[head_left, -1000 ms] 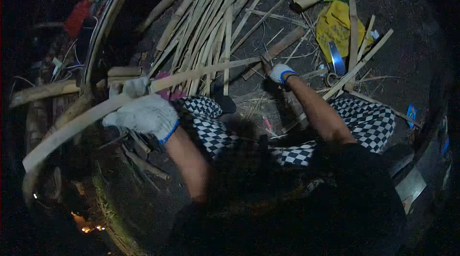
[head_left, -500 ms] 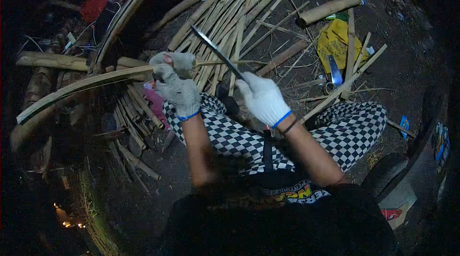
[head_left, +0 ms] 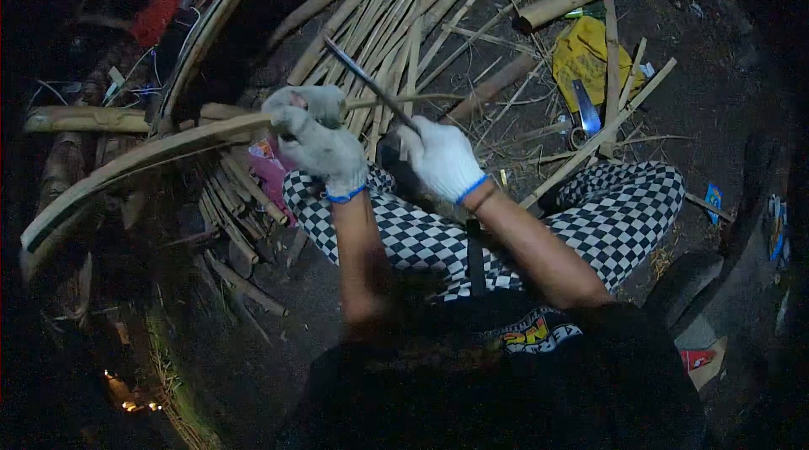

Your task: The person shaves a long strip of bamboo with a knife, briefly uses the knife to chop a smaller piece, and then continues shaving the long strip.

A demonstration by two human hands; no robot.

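While left hand (head_left: 318, 140) grip clamps bamboo strip (head_left: 143, 162), right hand (head_left: 440, 159) grip wraps knife (head_left: 368, 83).

Left hand (head_left: 316, 140) grips bamboo strip (head_left: 143, 159), right hand (head_left: 440, 159) knife (head_left: 368, 83)

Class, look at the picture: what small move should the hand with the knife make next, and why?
Probably ease the knife edge down onto the bamboo strip just beyond the left hand. The right hand holds the knife with its blade slanting up across the strip's thin end, and the left hand grips the strip close by, so the strip looks steadied for a cut.
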